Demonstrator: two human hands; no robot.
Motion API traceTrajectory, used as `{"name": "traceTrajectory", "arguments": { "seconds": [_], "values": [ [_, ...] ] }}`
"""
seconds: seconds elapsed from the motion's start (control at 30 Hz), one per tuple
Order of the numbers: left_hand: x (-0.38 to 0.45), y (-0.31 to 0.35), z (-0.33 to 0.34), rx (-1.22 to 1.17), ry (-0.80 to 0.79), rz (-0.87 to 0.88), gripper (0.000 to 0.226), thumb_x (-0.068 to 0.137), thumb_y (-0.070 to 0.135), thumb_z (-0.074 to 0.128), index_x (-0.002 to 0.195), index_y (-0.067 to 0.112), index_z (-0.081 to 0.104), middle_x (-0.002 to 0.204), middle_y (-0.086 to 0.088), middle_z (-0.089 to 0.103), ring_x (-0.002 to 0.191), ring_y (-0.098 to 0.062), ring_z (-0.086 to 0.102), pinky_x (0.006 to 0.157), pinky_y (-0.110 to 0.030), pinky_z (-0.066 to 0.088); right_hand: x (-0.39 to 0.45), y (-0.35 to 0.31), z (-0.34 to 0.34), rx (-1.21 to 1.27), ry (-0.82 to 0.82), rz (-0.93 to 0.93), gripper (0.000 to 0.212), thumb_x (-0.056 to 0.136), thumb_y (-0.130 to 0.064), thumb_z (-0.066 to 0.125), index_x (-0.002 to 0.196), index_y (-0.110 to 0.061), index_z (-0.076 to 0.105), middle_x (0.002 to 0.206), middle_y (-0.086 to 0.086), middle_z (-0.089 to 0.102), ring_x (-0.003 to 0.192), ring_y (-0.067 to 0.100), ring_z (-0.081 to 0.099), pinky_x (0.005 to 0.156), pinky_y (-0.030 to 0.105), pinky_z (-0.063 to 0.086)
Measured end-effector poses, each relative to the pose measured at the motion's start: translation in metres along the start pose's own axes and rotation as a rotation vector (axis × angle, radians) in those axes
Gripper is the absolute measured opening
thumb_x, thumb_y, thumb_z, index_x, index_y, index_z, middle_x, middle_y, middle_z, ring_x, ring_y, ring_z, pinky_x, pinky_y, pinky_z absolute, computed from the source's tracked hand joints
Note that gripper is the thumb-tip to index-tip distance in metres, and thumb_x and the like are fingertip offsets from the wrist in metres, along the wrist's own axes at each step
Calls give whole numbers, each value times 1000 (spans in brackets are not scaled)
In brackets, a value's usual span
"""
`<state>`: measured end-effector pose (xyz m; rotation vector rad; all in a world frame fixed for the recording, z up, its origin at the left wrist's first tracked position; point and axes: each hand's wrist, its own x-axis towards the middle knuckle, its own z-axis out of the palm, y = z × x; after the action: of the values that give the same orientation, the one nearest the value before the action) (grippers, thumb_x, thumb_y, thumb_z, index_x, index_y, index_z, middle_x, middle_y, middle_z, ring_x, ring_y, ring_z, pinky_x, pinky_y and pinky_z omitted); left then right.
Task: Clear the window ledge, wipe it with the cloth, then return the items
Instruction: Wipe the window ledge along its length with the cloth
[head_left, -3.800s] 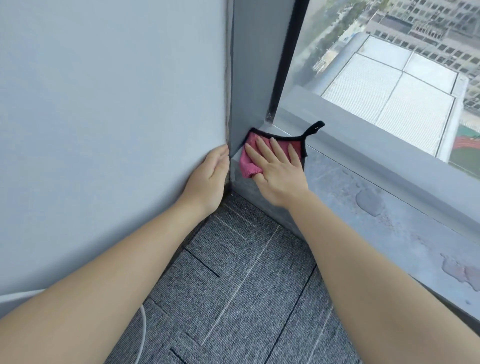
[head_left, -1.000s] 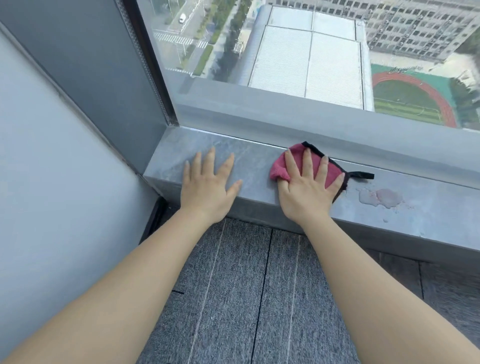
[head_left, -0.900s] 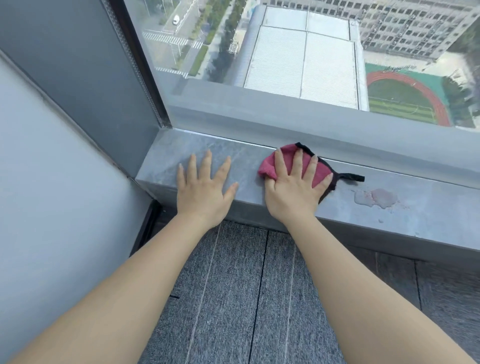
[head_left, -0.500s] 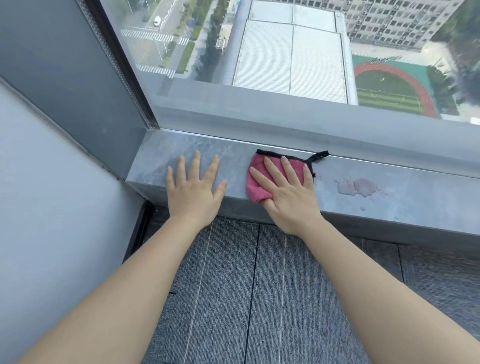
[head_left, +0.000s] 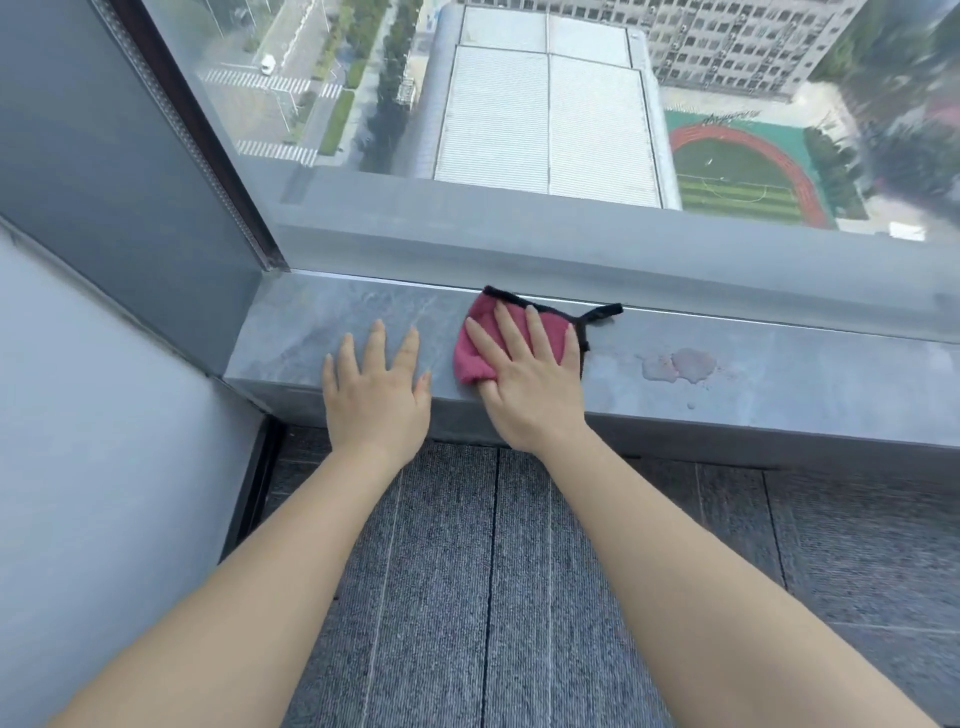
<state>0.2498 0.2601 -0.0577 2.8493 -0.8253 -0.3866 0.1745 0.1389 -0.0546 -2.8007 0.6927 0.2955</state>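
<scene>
A pink cloth (head_left: 549, 328) with black trim and a black loop lies on the grey stone window ledge (head_left: 789, 384), close to the glass. My right hand (head_left: 524, 382) presses flat on the cloth, fingers spread over it. My left hand (head_left: 375, 392) rests flat on the bare ledge just left of the cloth, fingers apart and holding nothing. No other items stand on the ledge.
A pale stain (head_left: 678, 365) marks the ledge to the right of the cloth. The ledge ends at a grey corner panel (head_left: 130, 171) and a light wall (head_left: 93, 467) on the left. Grey carpet tiles (head_left: 519, 597) lie below. The window glass (head_left: 545, 119) rises behind the ledge.
My right hand slid the cloth back from the ledge's front edge toward the glass. My left hand stayed flat on the ledge beside it.
</scene>
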Motion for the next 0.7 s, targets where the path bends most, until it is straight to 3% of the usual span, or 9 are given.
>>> {"name": "traceTrajectory", "arguments": {
  "seconds": [0.1,0.23,0.37,0.5,0.6,0.7],
  "values": [
    [-8,12,2,-32,-6,123,47,95,31,31,141,27,23,156,-5,15,142,-31,9,117,-44,7,-18,20,0,-26,-15,-58,63,84,-39,14,146,-41,4,159,-9,-4,147,16,-9,116,45,-13],
    [-14,30,7,-34,-25,178,48,95,32,29,141,25,22,156,-4,15,142,-30,9,117,-44,4,-40,50,1,-49,-22,52,67,82,-39,10,147,-35,-3,159,-8,-8,147,15,-12,116,43,-14],
    [-12,33,11,-25,-27,191,48,95,33,27,142,24,20,156,-3,14,143,-28,7,118,-43,4,-44,78,-4,16,-11,327,59,95,-36,19,148,-28,-6,159,-3,-12,147,22,-13,115,51,-12],
    [-14,34,13,-38,-24,196,48,95,33,27,142,24,20,156,-3,14,144,-28,6,118,-43,3,-25,78,-10,97,14,507,60,96,-37,21,148,-28,-6,159,0,-12,146,29,-15,112,61,-9],
    [-14,36,14,-43,-22,196,48,95,36,24,142,23,21,156,-3,15,144,-28,7,117,-43,2,-7,67,-12,123,8,533,61,96,-39,22,148,-27,-7,159,4,-14,145,33,-17,110,65,-9],
    [-12,37,12,-48,11,229,58,87,40,18,138,17,32,151,-8,29,140,-33,20,116,-47,11,1,62,-12,101,3,460,61,95,-38,21,148,-27,-7,159,7,-13,145,32,-18,110,64,-10]
  ]
}}
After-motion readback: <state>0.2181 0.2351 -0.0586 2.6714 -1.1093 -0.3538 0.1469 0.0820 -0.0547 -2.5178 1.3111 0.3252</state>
